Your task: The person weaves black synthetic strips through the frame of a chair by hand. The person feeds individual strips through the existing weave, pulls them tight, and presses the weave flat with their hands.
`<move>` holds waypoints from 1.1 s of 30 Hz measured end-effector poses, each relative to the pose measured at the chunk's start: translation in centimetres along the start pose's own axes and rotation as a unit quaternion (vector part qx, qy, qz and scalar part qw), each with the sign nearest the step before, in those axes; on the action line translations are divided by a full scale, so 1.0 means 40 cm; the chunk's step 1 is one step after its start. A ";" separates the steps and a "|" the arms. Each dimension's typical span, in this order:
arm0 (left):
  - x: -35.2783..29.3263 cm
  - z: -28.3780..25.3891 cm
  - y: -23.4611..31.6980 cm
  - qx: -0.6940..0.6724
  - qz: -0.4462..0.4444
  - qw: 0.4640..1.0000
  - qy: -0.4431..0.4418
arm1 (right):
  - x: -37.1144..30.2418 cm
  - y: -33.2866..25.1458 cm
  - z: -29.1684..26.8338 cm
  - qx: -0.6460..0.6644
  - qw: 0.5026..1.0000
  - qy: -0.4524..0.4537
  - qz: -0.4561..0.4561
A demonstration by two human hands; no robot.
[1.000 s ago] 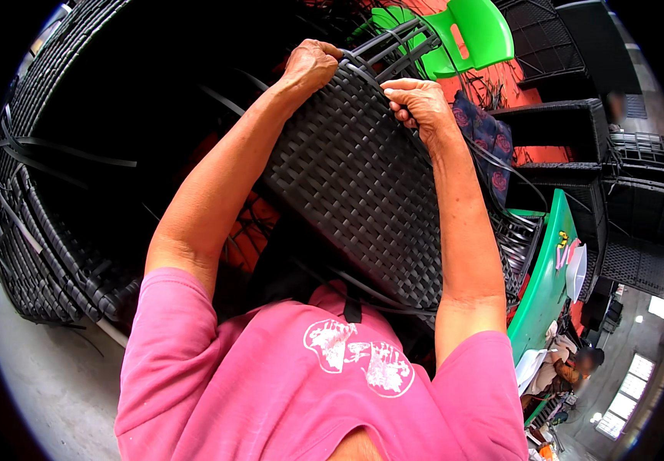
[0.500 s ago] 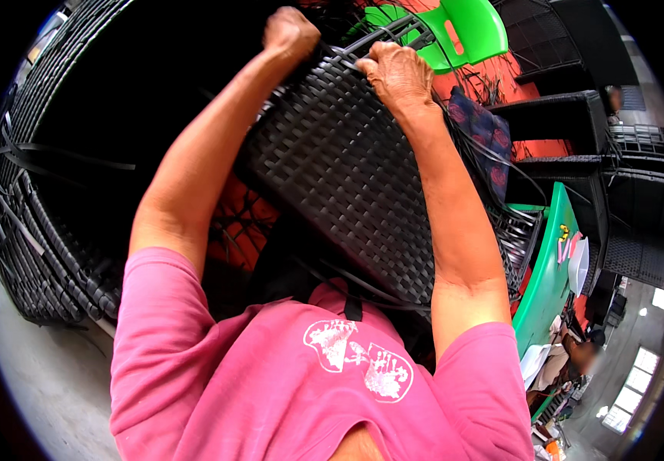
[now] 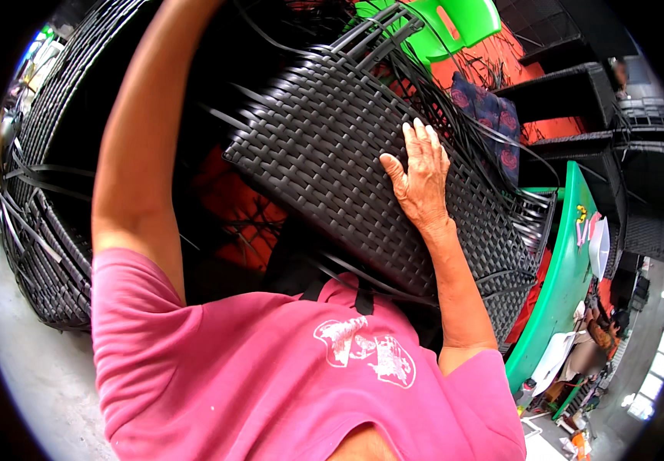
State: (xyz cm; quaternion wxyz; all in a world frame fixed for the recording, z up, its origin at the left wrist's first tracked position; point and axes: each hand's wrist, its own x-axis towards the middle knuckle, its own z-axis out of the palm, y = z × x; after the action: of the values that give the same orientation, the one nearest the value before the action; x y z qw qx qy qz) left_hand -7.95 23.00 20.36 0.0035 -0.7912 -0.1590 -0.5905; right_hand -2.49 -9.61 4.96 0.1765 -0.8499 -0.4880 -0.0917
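A black woven panel of flat, plastic-looking strips [image 3: 324,138] lies tilted in front of me. My right hand [image 3: 419,173] rests flat on its weave, fingers stretched out and holding nothing. My left arm [image 3: 141,131] reaches up past the upper edge, so the left hand is out of sight. From near that arm, a loose black strip [image 3: 259,34] curves down to the panel's far end. More strip ends [image 3: 228,117] stick out from the panel's left corner, and a bundle of loose strips [image 3: 455,142] runs along its right side.
A green chair [image 3: 470,19] stands beyond the panel, with a dark patterned cushion [image 3: 489,123] nearer. On the right is a green table [image 3: 559,284]. A large black woven piece [image 3: 44,246] stands at left. Strip scraps litter the red floor covering [image 3: 244,246]. Another person [image 3: 585,357] is at far right.
My left hand has gone up and left, out of view. My right hand has left the panel's far edge, come nearer and opened flat on the weave.
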 end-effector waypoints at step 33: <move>-0.549 0.115 0.628 -0.097 0.233 0.806 -0.536 | -0.416 0.152 -0.132 -0.089 0.974 0.017 0.206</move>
State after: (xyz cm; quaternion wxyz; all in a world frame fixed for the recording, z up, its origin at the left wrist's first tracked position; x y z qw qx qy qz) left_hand -2.78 -5.40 3.00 -0.0209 -0.9913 0.1116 -0.0667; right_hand -5.59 -27.74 3.09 0.1237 -0.9427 -0.2894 -0.1104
